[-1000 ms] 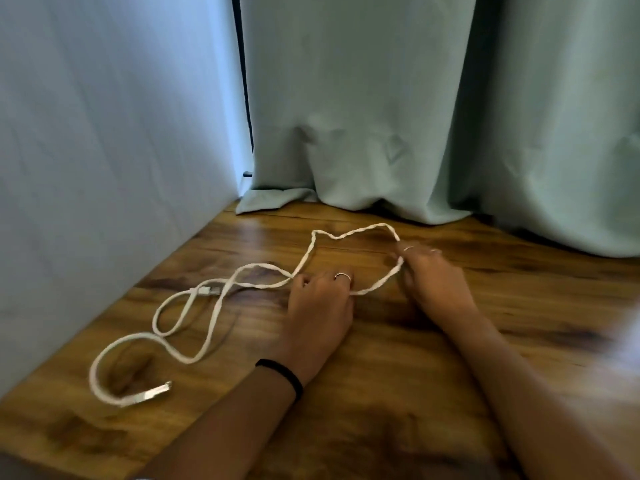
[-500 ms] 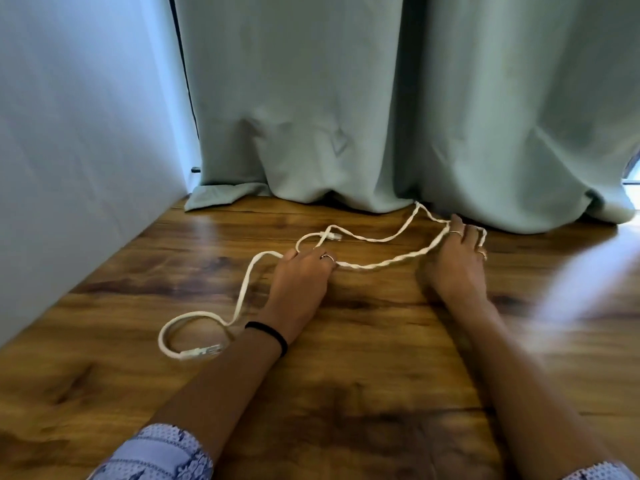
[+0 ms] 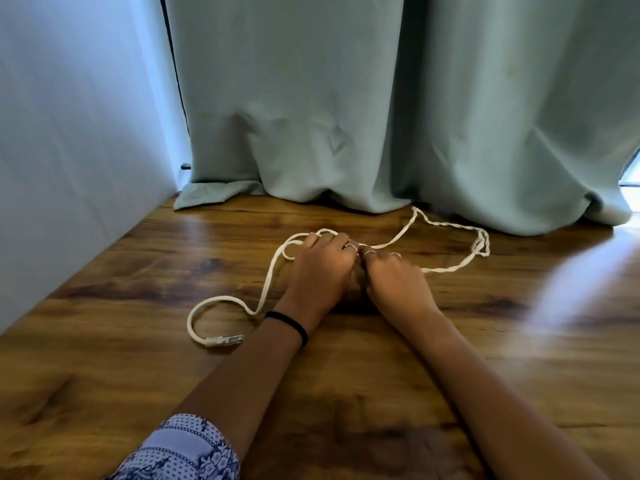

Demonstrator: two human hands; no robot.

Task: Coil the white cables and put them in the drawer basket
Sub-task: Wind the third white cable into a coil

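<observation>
A white cable (image 3: 268, 289) lies on the wooden tabletop (image 3: 346, 393). Its plug end (image 3: 225, 340) rests at the left after a small curl, and a doubled, twisted loop (image 3: 479, 242) stretches out to the right near the curtain. My left hand (image 3: 320, 271) and my right hand (image 3: 394, 280) sit side by side in the middle, palms down, fingers curled over the cable where it bunches between them. The stretch under the fingers is hidden.
A pale green curtain (image 3: 381, 116) hangs along the table's far edge and touches the wood. A light blue wall (image 3: 69, 150) borders the left side. No drawer basket is in view.
My right hand has moved left from the cable's far loop to meet my left hand. The loop now lies loose on the right, and the plug end has shifted a little.
</observation>
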